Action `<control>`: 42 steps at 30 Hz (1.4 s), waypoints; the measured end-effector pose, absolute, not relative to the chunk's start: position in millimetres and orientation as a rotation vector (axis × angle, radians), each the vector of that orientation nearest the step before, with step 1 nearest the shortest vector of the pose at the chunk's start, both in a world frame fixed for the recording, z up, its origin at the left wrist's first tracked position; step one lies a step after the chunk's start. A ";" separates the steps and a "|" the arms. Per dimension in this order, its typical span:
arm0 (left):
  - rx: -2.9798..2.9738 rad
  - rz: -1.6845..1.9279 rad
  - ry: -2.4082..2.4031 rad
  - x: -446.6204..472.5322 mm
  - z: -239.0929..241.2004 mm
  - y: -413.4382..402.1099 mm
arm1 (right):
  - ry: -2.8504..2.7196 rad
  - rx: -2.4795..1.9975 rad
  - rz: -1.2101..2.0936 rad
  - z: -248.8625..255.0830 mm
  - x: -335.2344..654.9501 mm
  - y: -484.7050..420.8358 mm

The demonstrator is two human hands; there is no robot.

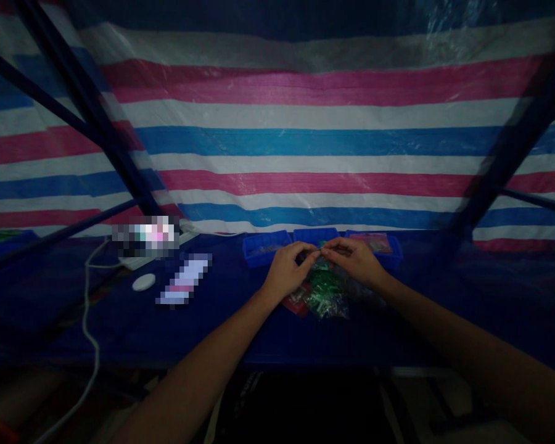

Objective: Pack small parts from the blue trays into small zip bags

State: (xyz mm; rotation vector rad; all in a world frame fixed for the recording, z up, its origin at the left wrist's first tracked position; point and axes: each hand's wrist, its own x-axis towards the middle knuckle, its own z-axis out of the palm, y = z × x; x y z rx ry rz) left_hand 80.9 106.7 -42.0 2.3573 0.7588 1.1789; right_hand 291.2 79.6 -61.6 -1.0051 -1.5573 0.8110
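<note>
My left hand and my right hand meet fingertip to fingertip over the blue table. Both are closed in a pinch, and whatever lies between the fingers is too small and dark to name. Just below them is a pile of clear plastic bags with green contents. A red packet pokes out on the pile's left side, under my left wrist. Behind my hands stand a left blue bin, a middle blue bin and a right blue bin, the right one with a reddish packet in it.
On the left lie a phone-like blurred rectangle, a round white disc and a white power strip. A white cable runs off the table's left side. Blue metal posts and striped sheeting enclose the back.
</note>
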 end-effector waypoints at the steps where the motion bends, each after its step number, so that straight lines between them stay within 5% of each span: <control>1: 2.366 1.168 0.758 80.6 -41.6 106.7 | -1.557 -1.002 0.806 -61.9 291.5 79.8; 23: 2.361 1.122 0.738 83.0 -41.3 105.4 | -1.573 -0.934 0.821 -61.7 290.2 77.8; 32: 2.347 1.085 0.850 82.2 -40.0 100.8 | -1.612 -1.017 0.286 -48.9 290.9 71.9; 42: 2.040 1.059 0.704 81.9 -50.9 110.8 | -1.953 -0.910 0.107 -50.5 288.8 68.3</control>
